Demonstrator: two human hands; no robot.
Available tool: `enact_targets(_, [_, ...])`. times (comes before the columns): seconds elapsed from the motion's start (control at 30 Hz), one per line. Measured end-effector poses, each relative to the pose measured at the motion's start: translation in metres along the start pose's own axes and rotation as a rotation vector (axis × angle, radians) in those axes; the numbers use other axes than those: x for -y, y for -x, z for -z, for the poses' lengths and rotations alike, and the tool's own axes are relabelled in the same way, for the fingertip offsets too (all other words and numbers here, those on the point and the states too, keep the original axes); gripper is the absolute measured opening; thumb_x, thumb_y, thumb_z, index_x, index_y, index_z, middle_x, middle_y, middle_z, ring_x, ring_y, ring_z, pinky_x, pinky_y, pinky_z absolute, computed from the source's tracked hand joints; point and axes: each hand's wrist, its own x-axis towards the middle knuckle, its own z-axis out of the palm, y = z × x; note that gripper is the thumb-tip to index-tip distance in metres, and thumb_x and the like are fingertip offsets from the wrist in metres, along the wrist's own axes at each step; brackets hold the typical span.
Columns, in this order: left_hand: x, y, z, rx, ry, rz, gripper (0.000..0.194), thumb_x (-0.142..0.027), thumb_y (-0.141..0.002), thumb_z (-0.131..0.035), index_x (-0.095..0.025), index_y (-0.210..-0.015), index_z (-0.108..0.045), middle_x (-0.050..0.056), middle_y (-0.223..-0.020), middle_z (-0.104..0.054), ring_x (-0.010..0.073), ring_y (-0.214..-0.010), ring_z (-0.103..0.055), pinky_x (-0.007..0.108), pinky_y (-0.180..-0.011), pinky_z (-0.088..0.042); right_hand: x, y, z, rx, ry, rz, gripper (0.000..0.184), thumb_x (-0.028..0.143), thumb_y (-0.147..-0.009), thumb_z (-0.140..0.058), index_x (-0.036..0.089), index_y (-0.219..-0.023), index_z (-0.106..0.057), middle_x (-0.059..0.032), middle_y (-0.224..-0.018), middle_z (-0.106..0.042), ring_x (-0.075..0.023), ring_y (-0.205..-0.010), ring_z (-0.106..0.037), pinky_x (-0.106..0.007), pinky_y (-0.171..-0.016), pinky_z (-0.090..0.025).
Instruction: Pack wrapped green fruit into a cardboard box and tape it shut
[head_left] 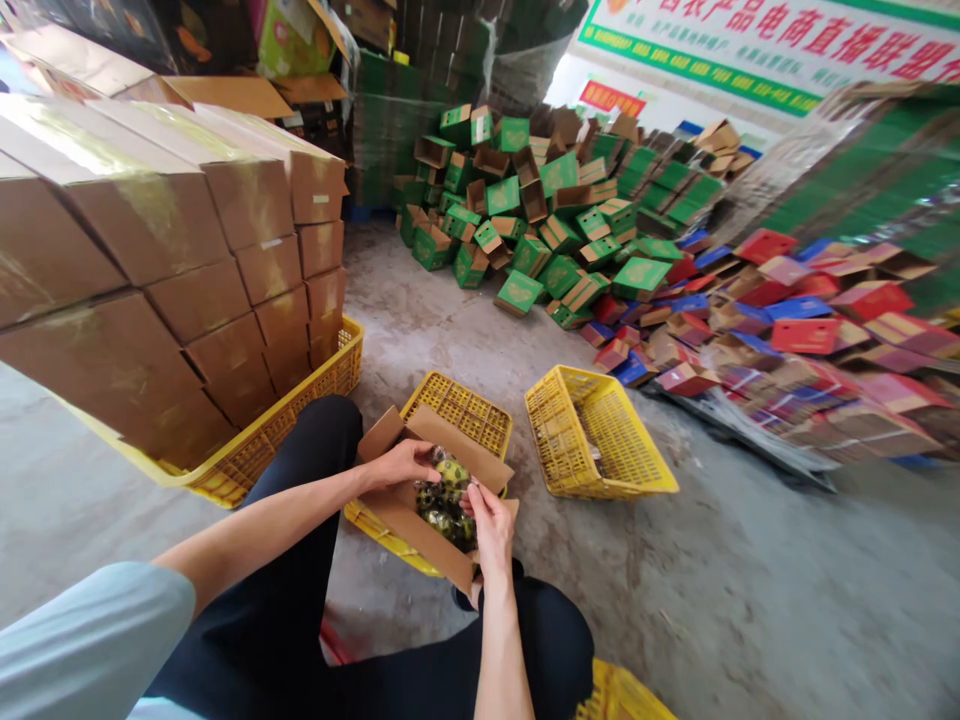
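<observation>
Between my knees an open cardboard box (421,533) rests on a yellow crate (465,412), its flaps folded outward. Inside it lies a clear plastic bag (450,480) with green and dark round contents, whose kind I cannot make out. My left hand (405,464) pinches the bag's upper left edge. On the right side, my right hand (489,518) has thumb and fingertips closed on the bag's other edge. Both hands are above the box opening, and the lower part of the bag is hidden by the box walls.
To the left, taped cartons (157,225) stand stacked in a long yellow crate (277,430). A tilted yellow basket (551,440) sits at the right. Green boxes (517,293) and red and blue boxes (806,335) lie piled beyond. Another yellow crate (622,695) shows by my right knee.
</observation>
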Motion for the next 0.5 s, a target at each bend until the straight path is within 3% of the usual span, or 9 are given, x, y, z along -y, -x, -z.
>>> enact_targets(0.23, [-0.008,0.003,-0.003,-0.058,-0.007,0.02,0.052,-0.05,-0.066,-0.092,-0.008,-0.093,-0.076,0.008,-0.084,-0.072,0.0191,-0.078,-0.064,0.029,-0.074,-0.048,0.01,0.005,0.0,-0.011,0.113,0.02,0.062,0.068,-0.075,-0.073,0.018,-0.111,-0.083,-0.0068,-0.07,-0.076,-0.0237,-0.063,-0.071,-0.034,-0.066,-0.061])
enact_targets(0.5, [-0.014,0.006,-0.001,-0.065,-0.015,0.006,0.053,-0.061,-0.071,-0.085,-0.01,-0.076,-0.072,0.002,-0.07,-0.062,0.0122,-0.066,-0.051,0.025,-0.065,-0.041,0.018,0.009,-0.001,-0.03,0.185,0.076,0.056,0.069,-0.078,-0.068,0.021,-0.101,-0.085,-0.0052,-0.07,-0.075,-0.0224,-0.063,-0.068,-0.032,-0.065,-0.058])
